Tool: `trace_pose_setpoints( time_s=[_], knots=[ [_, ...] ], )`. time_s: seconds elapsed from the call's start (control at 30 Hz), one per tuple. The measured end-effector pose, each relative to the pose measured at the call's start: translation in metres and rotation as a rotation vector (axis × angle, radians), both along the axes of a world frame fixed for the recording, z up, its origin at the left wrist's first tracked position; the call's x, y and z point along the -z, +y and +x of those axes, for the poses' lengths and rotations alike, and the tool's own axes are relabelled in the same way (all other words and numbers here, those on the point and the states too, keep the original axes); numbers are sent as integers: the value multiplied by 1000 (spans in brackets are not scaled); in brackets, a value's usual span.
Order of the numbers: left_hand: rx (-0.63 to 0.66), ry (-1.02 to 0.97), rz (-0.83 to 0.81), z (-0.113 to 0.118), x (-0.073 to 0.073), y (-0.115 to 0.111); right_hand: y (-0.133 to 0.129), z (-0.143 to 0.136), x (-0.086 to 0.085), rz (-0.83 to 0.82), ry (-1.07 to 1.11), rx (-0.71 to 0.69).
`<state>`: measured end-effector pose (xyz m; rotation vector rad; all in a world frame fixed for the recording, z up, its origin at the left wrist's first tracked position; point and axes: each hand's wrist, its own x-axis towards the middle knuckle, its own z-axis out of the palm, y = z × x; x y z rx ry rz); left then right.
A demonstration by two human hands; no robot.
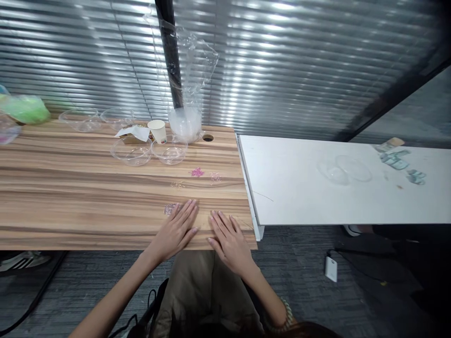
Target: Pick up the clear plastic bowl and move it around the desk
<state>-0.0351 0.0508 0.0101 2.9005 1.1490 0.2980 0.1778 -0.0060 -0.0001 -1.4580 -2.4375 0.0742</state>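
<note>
Beside the hands [178,231] [230,243], tiny pale pieces [170,209], indistinct

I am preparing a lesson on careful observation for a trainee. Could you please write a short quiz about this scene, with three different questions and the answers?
1. Multiple choice: what colour is the small pile closest to the left hand?
A) bright green
B) pale purple
C) black

2. True or false: the right hand lies palm down on the wooden table.

3. Fill in: the tabletop to the right of the wooden table is ____ in colour.

Key: 1. B; 2. True; 3. white
</note>
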Motion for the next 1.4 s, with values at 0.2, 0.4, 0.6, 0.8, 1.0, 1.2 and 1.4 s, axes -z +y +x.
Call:
trace_pose_setpoints(
  time_s=[0.2, 0.4, 0.6, 0.8, 1.0, 1.2, 1.4],
  knots=[
    [43, 5, -41, 5, 3, 8, 0, 1, -4, -13, 25, -75],
    [27, 17, -13, -1, 7, 2, 0, 3, -6, -24, 22, -175],
    [-11, 53, 2, -23, 4, -3, 10, 10, -7, -37, -12, -223],
    [-77, 26, 3, -33, 1, -2, 41, 8, -6, -44, -46, -276],
    [-114, -17, 9, -29, 3, -3, 72, -10, -3, -39, -58, -336],
    [-117, -5, -9, -28, 3, -3, 103, -24, 2, -3, -90, -416],
    [-150, -28, 39, -27, 7, -4, 135, -42, -4, 47, -109, -471]
  ],
)
